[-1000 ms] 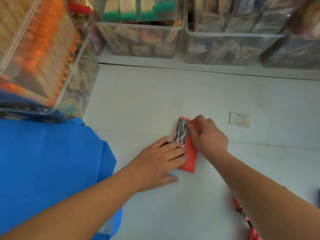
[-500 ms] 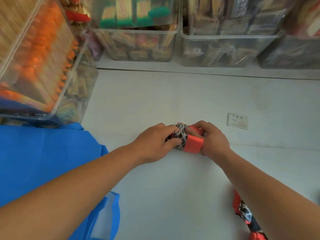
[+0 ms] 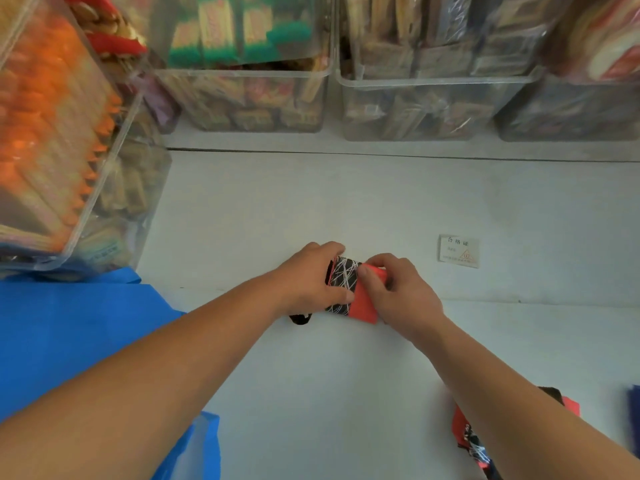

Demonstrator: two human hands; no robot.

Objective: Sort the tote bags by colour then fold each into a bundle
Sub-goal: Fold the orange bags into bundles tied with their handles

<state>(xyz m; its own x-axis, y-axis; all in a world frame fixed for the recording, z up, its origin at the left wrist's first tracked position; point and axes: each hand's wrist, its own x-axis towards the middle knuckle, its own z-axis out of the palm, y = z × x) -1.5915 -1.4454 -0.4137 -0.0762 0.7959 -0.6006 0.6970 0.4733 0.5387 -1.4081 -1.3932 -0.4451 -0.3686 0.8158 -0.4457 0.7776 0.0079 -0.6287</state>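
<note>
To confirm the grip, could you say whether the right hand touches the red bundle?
Touching: the head view shows the right hand pinching the red bundle on its red side.

Ahead of the fingers of the left hand (image 3: 311, 282) and right hand (image 3: 398, 292), bare white table (image 3: 346, 202) lies open up to a row of clear snack bins (image 3: 242, 98) walling off the far side. The red-and-black bundle (image 3: 346, 285) they grip fills the gap between the fingers. Near the right fingers lies a flat label (image 3: 459, 251). Left of the left fingers, a tilted clear bin (image 3: 69, 150) and a blue tote bag (image 3: 69, 334) block the side. Behind the fingers, table shows between the forearms; a second red-and-black bag (image 3: 465, 434) lies under the right forearm.
</note>
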